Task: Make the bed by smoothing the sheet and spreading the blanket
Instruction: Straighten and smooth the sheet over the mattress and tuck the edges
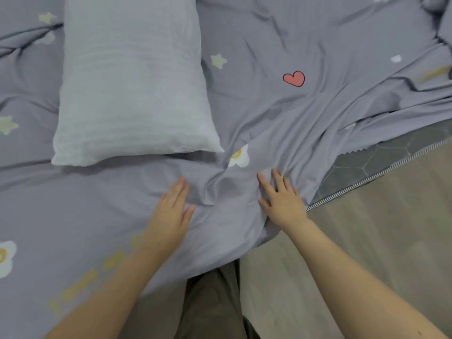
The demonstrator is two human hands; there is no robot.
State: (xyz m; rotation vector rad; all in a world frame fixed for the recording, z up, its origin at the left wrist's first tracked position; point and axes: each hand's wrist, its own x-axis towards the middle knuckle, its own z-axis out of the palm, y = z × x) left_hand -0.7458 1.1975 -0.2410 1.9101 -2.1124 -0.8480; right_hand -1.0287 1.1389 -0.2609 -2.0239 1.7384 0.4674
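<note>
Head view: left hand (171,212) and right hand (281,203) press flat, fingers straight, on a wrinkled lilac-grey printed bedsheet (269,113) at the bed's edge. Its yellow print (80,282) is too blurred to read.

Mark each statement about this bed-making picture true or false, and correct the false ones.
1. The left hand and the right hand both rest open on the sheet. True.
2. The pillow lies under the right hand. False: neither hand touches it.
3. The mattress corner shows bare at the right. True.
4. The heart print is blue. False: it is pink-red.
5. The sheet between the hands is smooth. False: it is creased there.
</note>
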